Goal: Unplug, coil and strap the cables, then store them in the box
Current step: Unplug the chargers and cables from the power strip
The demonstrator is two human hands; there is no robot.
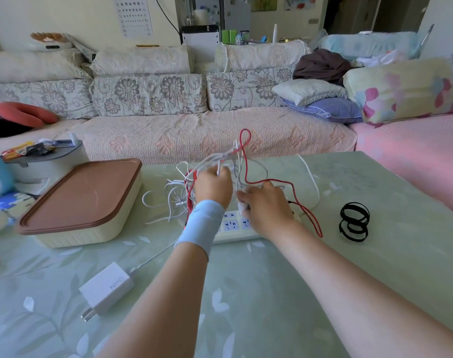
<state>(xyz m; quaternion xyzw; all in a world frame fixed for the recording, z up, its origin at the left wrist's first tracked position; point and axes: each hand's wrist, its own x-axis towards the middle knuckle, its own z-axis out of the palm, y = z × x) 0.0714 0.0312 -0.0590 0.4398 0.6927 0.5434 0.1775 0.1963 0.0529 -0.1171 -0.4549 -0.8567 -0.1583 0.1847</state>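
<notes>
**Tangle of white and red cables [220, 156] above the strip; unplugging is the step in hand**

The left hand [213, 186] has its fingers curled round a bunch of the white strands and holds them clear of the pale green table [271, 293]; the rest of the tangle trails down to the table beside that wrist, and a red strand loops away to the right. The right hand [266, 208] rests low on the long white power strip [231, 224]; thumb and forefinger appear to pinch a small white plug [243, 205] seated in it, though the other fingers are hidden behind the knuckles. The strip's long axis runs across the table, left to right, so the plug likely has to come straight up off its face; the right hand is the nearer, directly over it. A cream plastic box with a brown lid [83, 202] sits shut to the left; black loop straps [354, 223] lie well apart to the right; a white charger brick [106, 288] lies near the front edge.
</notes>
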